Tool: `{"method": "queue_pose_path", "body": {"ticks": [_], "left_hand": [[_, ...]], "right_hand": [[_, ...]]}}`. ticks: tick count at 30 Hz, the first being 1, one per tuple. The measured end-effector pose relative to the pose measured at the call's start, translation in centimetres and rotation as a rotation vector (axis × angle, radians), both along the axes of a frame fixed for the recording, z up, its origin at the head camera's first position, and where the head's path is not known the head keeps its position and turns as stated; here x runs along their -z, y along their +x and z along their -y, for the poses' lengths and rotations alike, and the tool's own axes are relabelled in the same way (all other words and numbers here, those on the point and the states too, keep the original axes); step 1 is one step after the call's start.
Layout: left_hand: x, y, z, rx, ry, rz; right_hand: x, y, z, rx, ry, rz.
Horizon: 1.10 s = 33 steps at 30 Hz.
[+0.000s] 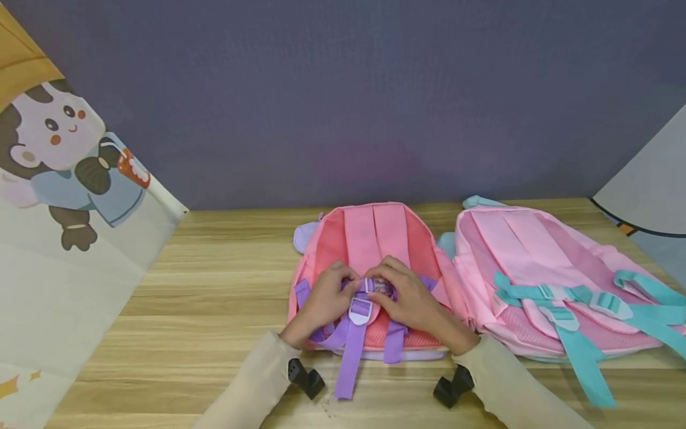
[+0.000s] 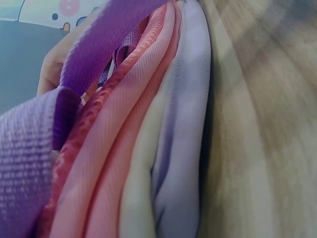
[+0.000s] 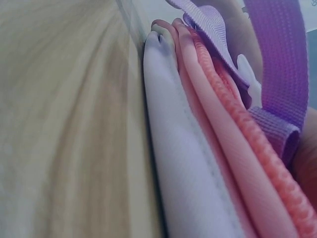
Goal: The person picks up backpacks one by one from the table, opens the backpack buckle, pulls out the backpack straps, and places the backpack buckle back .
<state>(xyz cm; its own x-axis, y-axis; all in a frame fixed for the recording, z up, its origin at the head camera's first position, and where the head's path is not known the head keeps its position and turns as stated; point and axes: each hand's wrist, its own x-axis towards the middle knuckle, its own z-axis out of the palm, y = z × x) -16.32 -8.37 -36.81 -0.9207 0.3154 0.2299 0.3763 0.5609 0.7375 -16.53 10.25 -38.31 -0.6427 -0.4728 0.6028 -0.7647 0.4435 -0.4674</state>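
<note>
Head view: the coral-pink backpack [image 1: 361, 232] lies near the desk's [image 1: 225, 286] far edge; the left hand [image 1: 329, 295] pinches its purple chest strap [image 1: 361, 287], the right hand [image 1: 408, 295] the buckle [image 1: 380, 286]. Advisable: keep strap flat, buckle aligned. Room extends toward the left edge; a pale-pink backpack [image 1: 536, 238] crowds the right.

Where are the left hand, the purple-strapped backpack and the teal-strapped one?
Left hand [image 1: 328, 295], head view, back of hand
Purple-strapped backpack [image 1: 363, 241], head view, back panel
Teal-strapped backpack [image 1: 543, 253], head view, back panel
</note>
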Motion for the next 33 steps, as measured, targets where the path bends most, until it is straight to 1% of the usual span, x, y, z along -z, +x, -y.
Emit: {"method": "queue_pose_path", "body": {"ticks": [9, 18, 22, 24, 26, 29, 30, 33], "left_hand": [[-0.03, 0.08, -0.1, 0.014, 0.0, 0.004], [-0.26, 0.37, -0.38, -0.005, 0.014, 0.005], [-0.14, 0.39, -0.37, 0.0, 0.039, -0.019], [-0.04, 0.36, -0.3, 0.01, 0.053, -0.047], [-0.04, 0.31, -0.23, 0.019, 0.073, -0.048], [-0.16, 0.27, -0.22, 0.015, 0.091, -0.012], [-0.2, 0.24, -0.23, 0.011, 0.098, 0.01], [-0.28, 0.22, -0.28, 0.003, 0.099, 0.037]], "right_hand": [[0.04, 0.01, -0.07, -0.012, -0.004, 0.003], [0.0, -0.01, -0.07, -0.019, -0.015, 0.001], [-0.06, 0.01, -0.04, -0.02, -0.02, -0.003], [-0.07, 0.0, -0.03, -0.022, -0.027, -0.007], [-0.06, -0.01, -0.01, -0.023, -0.033, -0.011], [-0.04, -0.01, 0.0, -0.023, -0.038, -0.016], [-0.03, 0.0, 0.01, -0.022, -0.038, -0.017], [-0.02, 0.02, 0.0, -0.021, -0.038, -0.018]]}}
